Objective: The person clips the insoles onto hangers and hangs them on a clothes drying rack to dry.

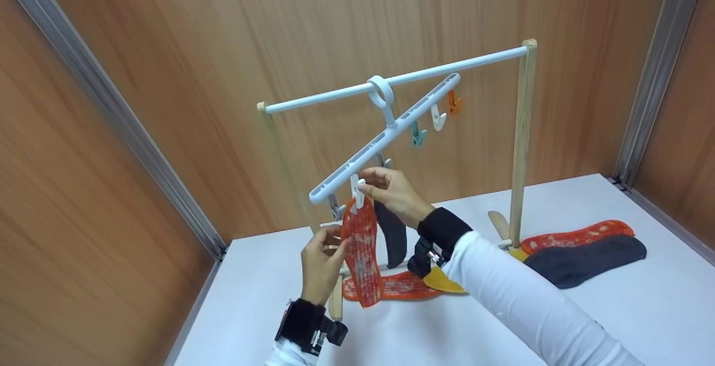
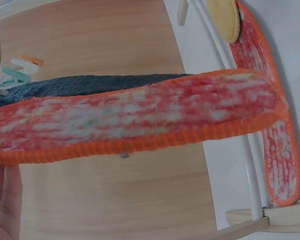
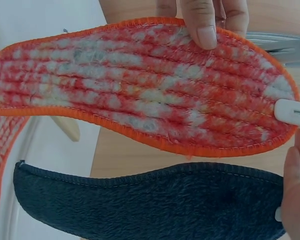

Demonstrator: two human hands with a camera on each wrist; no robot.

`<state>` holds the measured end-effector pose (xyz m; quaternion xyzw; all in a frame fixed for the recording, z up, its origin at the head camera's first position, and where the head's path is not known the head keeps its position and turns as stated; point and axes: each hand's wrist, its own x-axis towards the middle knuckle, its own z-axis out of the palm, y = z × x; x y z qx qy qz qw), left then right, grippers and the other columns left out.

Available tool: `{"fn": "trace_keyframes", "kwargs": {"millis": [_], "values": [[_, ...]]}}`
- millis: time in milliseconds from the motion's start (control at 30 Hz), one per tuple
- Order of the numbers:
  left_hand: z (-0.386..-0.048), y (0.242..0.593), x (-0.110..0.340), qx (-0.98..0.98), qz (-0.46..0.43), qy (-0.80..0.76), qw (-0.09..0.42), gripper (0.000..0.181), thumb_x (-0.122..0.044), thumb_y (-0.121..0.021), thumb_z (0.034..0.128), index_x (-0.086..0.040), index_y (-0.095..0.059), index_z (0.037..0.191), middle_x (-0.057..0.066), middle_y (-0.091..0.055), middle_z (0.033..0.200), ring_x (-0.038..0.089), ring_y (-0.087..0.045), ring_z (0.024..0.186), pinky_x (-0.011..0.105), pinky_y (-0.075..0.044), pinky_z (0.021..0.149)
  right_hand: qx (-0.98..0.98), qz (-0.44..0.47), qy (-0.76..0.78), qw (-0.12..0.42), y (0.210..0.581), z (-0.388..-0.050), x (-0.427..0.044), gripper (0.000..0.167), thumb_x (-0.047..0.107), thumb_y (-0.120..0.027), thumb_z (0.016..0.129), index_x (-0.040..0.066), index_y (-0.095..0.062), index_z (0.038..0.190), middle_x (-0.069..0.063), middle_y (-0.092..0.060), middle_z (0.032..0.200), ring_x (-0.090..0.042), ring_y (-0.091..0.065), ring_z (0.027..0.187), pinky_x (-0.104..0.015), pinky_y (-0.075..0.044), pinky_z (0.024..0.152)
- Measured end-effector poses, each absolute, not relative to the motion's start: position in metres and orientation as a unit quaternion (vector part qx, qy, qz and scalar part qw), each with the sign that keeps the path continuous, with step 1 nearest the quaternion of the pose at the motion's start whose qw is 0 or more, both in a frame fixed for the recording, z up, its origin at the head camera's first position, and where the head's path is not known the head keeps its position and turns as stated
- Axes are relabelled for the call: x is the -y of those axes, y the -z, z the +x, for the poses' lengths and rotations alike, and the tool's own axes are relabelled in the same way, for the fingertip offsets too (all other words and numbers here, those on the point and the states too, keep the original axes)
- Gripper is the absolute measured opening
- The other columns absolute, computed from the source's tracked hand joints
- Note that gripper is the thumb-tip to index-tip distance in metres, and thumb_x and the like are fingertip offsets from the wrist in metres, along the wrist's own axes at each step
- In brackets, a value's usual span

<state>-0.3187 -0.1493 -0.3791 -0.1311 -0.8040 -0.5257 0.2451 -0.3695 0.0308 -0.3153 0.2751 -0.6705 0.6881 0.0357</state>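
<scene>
A red-and-white insole (image 3: pixel 140 90) with an orange edge hangs upright in the head view, its upper end in a white clothespin (image 1: pixel 357 193). My left hand (image 1: pixel 322 262) pinches its left edge, with the thumb on the near face. At the top, my right hand (image 1: pixel 397 194) grips the clothespin, thumb on its lever. The clothespin belongs to a pale blue hanger (image 1: pixel 385 137), hooked on a rack's bar (image 1: pixel 458 67). A dark insole (image 3: pixel 150 200) hangs just behind the red one; my right hand partly hides its upper end.
Teal, white and orange clothespins (image 1: pixel 454 102) hang along the hanger's far half. On the white table (image 1: pixel 251 310) lie a red insole (image 1: pixel 410 286), a yellow one (image 1: pixel 444 281), and, at the right, a dark insole (image 1: pixel 586 260) beside another red one. Wooden posts (image 1: pixel 522 148) carry the bar.
</scene>
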Motion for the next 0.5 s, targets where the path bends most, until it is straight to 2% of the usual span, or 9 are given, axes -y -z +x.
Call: {"fn": "trace_keyframes", "kwargs": {"millis": [267,500], "values": [[-0.330,0.395,0.158,0.805,-0.150,0.516,0.252,0.019,-0.009,-0.069,0.0849,-0.002,-0.063,0.101,0.007,-0.066,0.092,0.017,-0.061,0.079,0.026,-0.053,0.067,0.673,0.280,-0.683,0.045,0.320,-0.370,-0.031,0.038,0.009,-0.057,0.094,-0.007,-0.052,0.128,-0.021,-0.059,0.120,-0.027,-0.059,0.108,-0.041,-0.046,0.097],[-0.330,0.396,0.158,0.814,-0.143,0.511,0.235,0.016,-0.008,-0.069,0.0846,-0.003,-0.064,0.099,0.006,-0.065,0.091,0.017,-0.061,0.080,0.024,-0.053,0.069,0.680,0.273,-0.677,0.058,0.321,-0.370,-0.035,0.039,0.011,-0.056,0.094,-0.005,-0.051,0.130,-0.020,-0.059,0.122,-0.028,-0.058,0.111,-0.040,-0.046,0.097]]}}
